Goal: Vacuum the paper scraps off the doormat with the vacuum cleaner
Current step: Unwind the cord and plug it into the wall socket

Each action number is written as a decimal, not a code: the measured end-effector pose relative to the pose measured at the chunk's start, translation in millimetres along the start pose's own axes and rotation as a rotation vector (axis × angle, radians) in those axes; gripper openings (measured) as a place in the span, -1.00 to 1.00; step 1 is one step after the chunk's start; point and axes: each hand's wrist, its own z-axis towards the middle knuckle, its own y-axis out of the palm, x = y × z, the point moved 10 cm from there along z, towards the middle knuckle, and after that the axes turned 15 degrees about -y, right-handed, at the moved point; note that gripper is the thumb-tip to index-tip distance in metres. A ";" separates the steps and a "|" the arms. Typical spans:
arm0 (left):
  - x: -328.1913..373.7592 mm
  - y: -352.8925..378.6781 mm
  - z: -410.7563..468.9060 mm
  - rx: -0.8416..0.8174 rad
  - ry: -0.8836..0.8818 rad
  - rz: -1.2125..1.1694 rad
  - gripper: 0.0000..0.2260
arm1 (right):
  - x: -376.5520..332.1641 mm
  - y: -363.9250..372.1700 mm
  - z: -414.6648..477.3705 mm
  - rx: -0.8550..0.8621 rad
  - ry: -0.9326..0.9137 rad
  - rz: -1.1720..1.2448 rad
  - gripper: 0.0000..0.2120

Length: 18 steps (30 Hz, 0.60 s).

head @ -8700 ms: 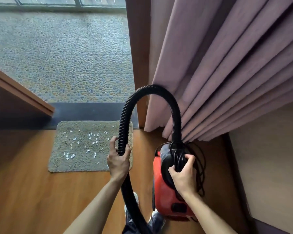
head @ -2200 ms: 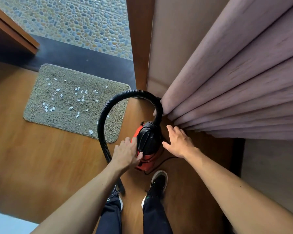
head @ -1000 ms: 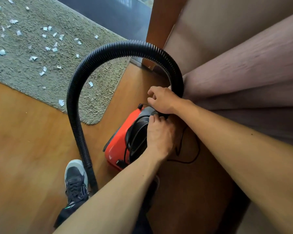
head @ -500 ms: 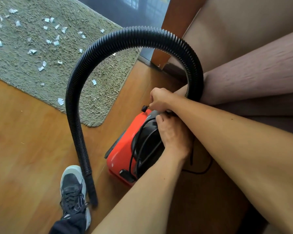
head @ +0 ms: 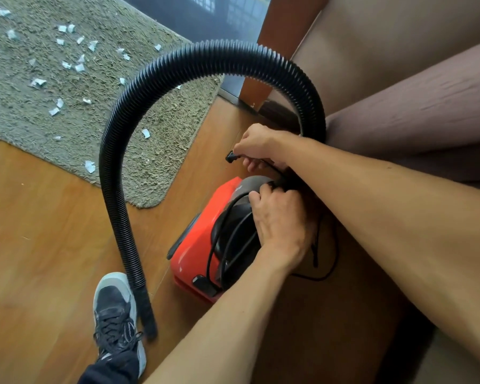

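The red vacuum cleaner (head: 198, 245) sits on the wooden floor (head: 39, 231) just beside the near corner of the doormat (head: 164, 162), where white paper scraps (head: 90, 166) lie scattered, and its black corrugated hose (head: 205, 56) arches up and over to a nozzle resting by a grey shoe (head: 114, 309). The right hand (head: 258, 146) pinches the power cord (head: 276, 169) just behind its plug (head: 230, 157), above the machine. The left hand (head: 280, 220) rests on the black top, fingers curled round the cord wound there, with a curtain (head: 413, 106) hanging close behind.

Red vacuum cleaner (head: 203, 239), black ribbed hose (head: 117, 151), white paper scraps (head: 67, 65).
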 end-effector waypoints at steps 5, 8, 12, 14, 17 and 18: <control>-5.2 -19.5 -16.6 -0.013 -0.035 -0.073 -0.85 | -22.3 -26.8 -28.4 0.067 -0.011 0.080 -0.68; -7.5 -32.4 -25.5 -0.055 -0.056 -0.162 -0.86 | -37.1 -39.9 -48.5 0.062 -0.048 0.066 -0.67; -5.0 -48.7 -36.6 -0.082 -0.018 -0.232 -0.90 | -62.0 -66.4 -73.9 0.192 -0.150 -0.039 -0.66; -6.9 -56.1 -41.4 -0.114 -0.017 -0.309 -0.91 | -71.5 -77.2 -87.8 0.304 -0.162 -0.093 -0.75; -12.6 -66.3 -53.0 -0.216 -0.038 -0.425 -0.88 | -82.6 -86.4 -109.8 0.430 -0.143 -0.123 -0.80; -15.3 -70.2 -57.8 -0.249 -0.047 -0.450 -0.84 | -86.6 -89.2 -117.7 0.467 -0.137 -0.112 -0.81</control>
